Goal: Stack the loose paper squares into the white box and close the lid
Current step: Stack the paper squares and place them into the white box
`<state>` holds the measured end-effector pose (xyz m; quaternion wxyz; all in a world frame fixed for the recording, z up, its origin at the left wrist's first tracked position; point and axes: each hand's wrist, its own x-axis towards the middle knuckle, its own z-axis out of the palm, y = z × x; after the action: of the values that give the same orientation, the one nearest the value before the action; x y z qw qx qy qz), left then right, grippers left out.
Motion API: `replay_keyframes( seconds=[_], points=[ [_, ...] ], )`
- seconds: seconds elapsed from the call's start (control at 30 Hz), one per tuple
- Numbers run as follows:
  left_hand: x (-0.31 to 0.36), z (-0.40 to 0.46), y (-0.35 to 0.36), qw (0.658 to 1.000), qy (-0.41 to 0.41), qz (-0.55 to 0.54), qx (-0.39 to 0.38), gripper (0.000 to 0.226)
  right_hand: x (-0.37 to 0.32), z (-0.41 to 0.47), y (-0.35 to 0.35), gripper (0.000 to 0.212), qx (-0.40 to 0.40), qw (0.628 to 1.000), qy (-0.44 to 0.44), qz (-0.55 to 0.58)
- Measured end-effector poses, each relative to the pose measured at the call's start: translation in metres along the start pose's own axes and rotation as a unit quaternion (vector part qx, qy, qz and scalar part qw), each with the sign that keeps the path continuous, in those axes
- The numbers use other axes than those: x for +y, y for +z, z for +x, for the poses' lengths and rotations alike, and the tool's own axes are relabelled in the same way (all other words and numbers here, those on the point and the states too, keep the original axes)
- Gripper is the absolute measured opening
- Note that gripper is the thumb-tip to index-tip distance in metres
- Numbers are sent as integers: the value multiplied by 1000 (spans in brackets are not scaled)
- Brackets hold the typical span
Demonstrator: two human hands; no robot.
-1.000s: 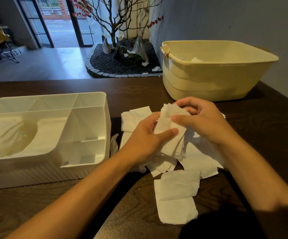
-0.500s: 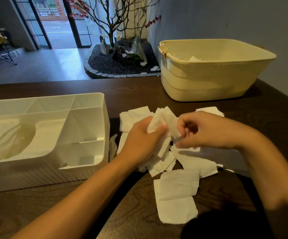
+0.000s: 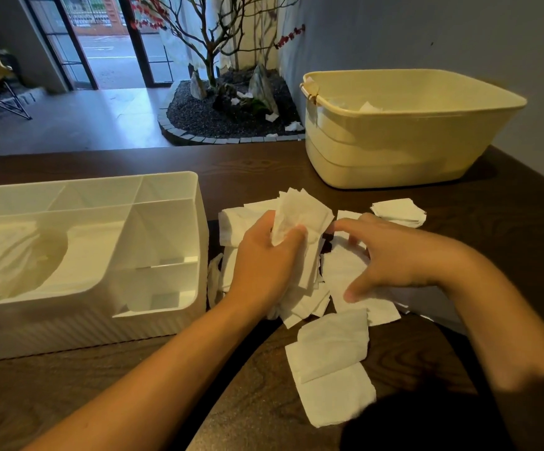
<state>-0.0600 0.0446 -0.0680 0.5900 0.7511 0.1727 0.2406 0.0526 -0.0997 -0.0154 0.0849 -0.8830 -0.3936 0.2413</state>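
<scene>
Left hand [image 3: 269, 255] gripped an uneven bunch of paper squares [image 3: 300, 216] right of the white box [image 3: 85, 255], right hand [image 3: 391, 255] hovered spread-fingered, holding nothing; loose squares could slip out and scatter.

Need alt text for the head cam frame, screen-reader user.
A person's left hand grips a bunch of white paper squares above a loose pile on a dark wooden table, while the right hand reaches over the pile, fingers spread. An open white compartment box sits left; a cream plastic tub stands behind.
</scene>
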Motion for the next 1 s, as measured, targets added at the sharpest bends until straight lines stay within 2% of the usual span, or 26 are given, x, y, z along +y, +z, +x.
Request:
replay_keyframes(
  seconds=[0.13,0.23,0.33,0.5,0.57,0.67,0.83,0.9,1.0],
  points=[
    [1,-1,0,1000,5,-13,13,19,-3,7,3,98,66,990,-20,121],
    [2,-1,0,999,-9,-25,20,20,-3,8,1,89,115,963,-35,239],
    [1,0,1,999,-21,-34,26,17,-1,7,-1,82,132,928,-55,344],
    [-2,0,0,998,-21,-38,42,24,2,12,2,62,201,911,-70,353],
    [-2,0,0,998,-19,-37,43,25,2,13,1,52,230,872,-68,426],
    [-2,0,0,999,-19,-27,42,28,1,11,-5,45,213,823,-48,525],
    [-1,1,0,998,-32,-33,46,27,-2,8,-4,58,101,801,-90,584],
    [1,1,-2,997,-39,-47,39,24,-2,10,1,62,92,824,-119,546],
    [1,1,-3,996,-48,-60,37,25,2,14,6,60,99,922,-141,348]
  ],
)
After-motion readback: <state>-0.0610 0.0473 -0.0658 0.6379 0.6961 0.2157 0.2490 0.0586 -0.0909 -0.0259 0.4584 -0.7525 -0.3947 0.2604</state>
